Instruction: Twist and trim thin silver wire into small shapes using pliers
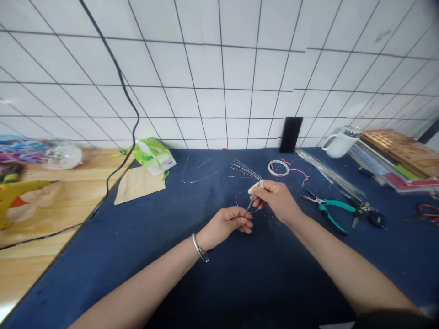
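Note:
My right hand [272, 196] is closed around a small cream-coloured piece [255, 187], too small to name surely. Just beyond it, thin metal wires [247, 170] fan out to the left; whether they are held with it or lie behind, I cannot tell. A slim grey metal piece [250, 205] slants down from these fingers toward my left hand [236, 219]. The left fingers pinch a thin wire near its lower end. Around both hands curves a fine wire loop [237, 196], partly hidden by them.
Green-handled pliers [329, 208] lie right of my hands, by keys [363, 212]. Behind are a ring-shaped coil [278, 168], a wire bundle [329, 171], a white mug [341, 142] and stacked books [398, 155]. Leftward lie bent wire [197, 181], a brown paper [139, 186] and a yellow glue gun [17, 194].

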`<state>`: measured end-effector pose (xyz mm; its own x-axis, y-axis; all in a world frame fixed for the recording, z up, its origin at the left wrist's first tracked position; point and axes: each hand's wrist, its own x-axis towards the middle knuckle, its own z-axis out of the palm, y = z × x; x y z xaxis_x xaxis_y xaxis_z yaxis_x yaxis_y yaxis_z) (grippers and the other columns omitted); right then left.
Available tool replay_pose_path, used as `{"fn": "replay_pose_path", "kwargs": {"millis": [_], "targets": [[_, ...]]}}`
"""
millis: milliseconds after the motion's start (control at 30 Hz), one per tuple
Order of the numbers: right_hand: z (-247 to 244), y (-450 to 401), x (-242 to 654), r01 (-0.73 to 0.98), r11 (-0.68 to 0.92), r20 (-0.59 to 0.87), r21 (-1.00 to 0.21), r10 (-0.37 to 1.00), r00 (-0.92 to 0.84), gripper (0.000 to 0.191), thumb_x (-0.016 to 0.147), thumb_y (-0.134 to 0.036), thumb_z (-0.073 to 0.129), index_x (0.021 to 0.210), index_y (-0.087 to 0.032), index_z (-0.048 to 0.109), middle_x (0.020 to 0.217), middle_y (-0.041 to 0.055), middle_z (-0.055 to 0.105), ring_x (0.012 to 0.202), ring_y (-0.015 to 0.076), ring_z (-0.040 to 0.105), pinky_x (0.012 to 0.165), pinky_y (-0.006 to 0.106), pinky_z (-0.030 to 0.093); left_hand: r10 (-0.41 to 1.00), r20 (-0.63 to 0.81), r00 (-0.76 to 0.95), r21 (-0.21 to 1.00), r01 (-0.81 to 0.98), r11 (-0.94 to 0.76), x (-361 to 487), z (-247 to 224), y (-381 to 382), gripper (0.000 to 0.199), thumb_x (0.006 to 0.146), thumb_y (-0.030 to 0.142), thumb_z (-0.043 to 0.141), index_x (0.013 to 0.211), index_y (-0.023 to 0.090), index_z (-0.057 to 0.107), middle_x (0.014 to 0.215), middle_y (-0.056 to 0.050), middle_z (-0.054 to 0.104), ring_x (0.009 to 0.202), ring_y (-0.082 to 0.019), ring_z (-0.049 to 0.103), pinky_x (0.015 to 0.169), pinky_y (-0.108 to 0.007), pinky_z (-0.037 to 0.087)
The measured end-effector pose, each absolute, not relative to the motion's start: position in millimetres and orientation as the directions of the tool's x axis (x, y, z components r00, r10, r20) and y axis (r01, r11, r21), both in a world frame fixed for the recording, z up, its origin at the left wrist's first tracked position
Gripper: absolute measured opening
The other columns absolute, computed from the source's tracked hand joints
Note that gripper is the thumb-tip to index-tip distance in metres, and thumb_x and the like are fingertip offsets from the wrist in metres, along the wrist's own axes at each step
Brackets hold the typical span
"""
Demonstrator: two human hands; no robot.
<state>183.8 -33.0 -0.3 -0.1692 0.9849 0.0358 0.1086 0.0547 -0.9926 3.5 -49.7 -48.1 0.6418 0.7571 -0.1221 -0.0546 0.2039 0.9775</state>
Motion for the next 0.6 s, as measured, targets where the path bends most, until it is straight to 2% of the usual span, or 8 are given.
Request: {"fn": "replay_pose_path", "kwargs": {"millis": [100,267,367,467,600], "targets": [[-4.1,-38.7,175.9,0.124,0.036,0.012,-0.992,0.981,-0.193,0.023,0.078,-0.037,0.055,0.075,-0.015,0.061,0.063,0.0012,0.062,0.053,0.0110,0.058,0.050,0.023,0.047,0.787,-0.144,0.599,0.942,-0.160,0.294,5.4,-42.6,-52.2,0.019,0.082,0.026,0.053,0.094,0.012,0.056,0.082,-0.007,0.062,0.067,-0.013,0.060,0.067,-0.028,0.045],[-7.1,-45.0,167.3,0.152,0.044,0.008,-0.987,0.973,-0.232,0.021,0.079,-0.034,0.054,0.067,-0.017,0.059,0.059,-0.0013,0.058,0.053,0.0092,0.052,0.052,0.023,0.044,0.772,-0.206,0.601,0.900,-0.193,0.391,5.8,-34.1,-54.8,0.018,0.084,0.029,0.049,0.088,0.012,0.057,0.073,-0.003,0.057,0.056,-0.008,0.052,0.055,-0.022,0.038],[-8.2,-42.9,169.1,0.179,0.072,0.034,-0.981,0.978,-0.205,0.021,0.077,-0.034,0.056,0.066,-0.017,0.059,0.058,-0.0030,0.053,0.053,0.0085,0.047,0.053,0.023,0.040,0.782,-0.192,0.593,0.886,-0.237,0.398,6.2,-33.9,-55.4,0.019,0.085,0.030,0.048,0.085,0.013,0.056,0.066,0.001,0.050,0.046,-0.003,0.037,0.046,-0.019,0.026],[-11.6,-39.6,171.7,0.150,0.049,0.016,-0.988,0.978,-0.209,0.021,0.077,-0.035,0.057,0.066,-0.017,0.058,0.057,-0.0037,0.049,0.051,0.0079,0.043,0.052,0.023,0.038,0.797,-0.188,0.574,0.897,-0.231,0.377,6.9,-35.1,-55.3,0.019,0.085,0.030,0.048,0.082,0.013,0.056,0.062,0.002,0.045,0.046,-0.003,0.027,0.043,-0.020,0.016],[-15.1,-39.5,170.7,0.126,0.044,0.019,-0.991,0.980,-0.196,0.023,0.077,-0.034,0.057,0.062,-0.016,0.055,0.056,-0.0040,0.047,0.051,0.0079,0.041,0.053,0.023,0.036,0.792,-0.187,0.582,0.899,-0.224,0.377,8.2,-35.7,-55.0,0.019,0.085,0.031,0.047,0.082,0.014,0.055,0.062,0.002,0.044,0.047,-0.004,0.028,0.045,-0.021,0.018]]}}
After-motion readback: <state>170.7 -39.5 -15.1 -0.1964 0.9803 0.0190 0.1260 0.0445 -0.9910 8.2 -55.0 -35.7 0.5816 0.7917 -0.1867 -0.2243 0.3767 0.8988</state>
